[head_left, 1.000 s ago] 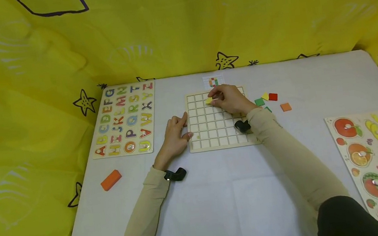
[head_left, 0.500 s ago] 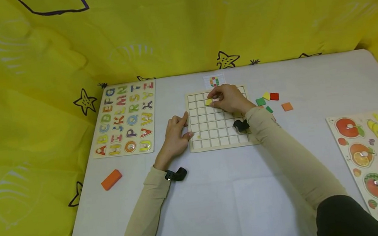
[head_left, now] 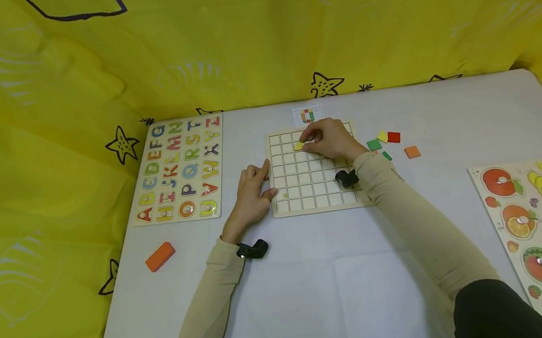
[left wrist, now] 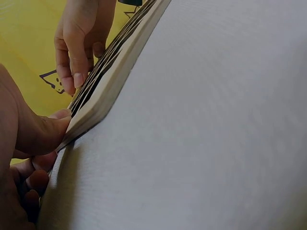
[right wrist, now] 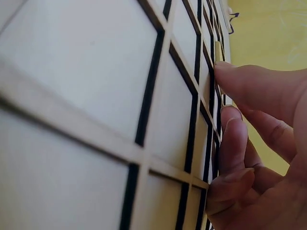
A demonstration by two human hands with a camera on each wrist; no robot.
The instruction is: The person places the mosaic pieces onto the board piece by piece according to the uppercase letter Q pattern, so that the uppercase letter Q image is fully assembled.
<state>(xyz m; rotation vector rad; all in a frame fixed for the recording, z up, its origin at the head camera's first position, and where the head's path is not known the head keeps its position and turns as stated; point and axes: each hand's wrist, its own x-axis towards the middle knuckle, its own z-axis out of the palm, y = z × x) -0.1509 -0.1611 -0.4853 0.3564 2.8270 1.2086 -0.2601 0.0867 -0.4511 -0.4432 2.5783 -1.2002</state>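
A pale wooden grid board (head_left: 304, 179) lies flat on the table. Against its left edge, my left hand (head_left: 250, 196) rests with thumb and index finger spread apart. The left wrist view shows that thumb (left wrist: 45, 132) touching the board's rim near a corner. Over the upper part of the grid, my right hand (head_left: 329, 139) pinches a small yellow square tile (head_left: 298, 146) at a cell. From the right wrist, the tile (right wrist: 218, 51) appears edge-on by the thumb tip, and the other fingers are bent. Part of the grid is hidden under the right hand and forearm.
Right of the board lie loose tiles: green (head_left: 374, 145), yellow (head_left: 382, 137), red (head_left: 394, 137) and orange (head_left: 412, 152). A pattern card (head_left: 307, 114) sits behind it. Also here are an alphabet board (head_left: 178, 171), an orange block (head_left: 160, 257) and a fruit puzzle (head_left: 538, 205).
The yellow tile, tilted a second ago, now lies flatter at its grid cell, with the right fingers still at it. My left hand keeps its place on the board's edge.
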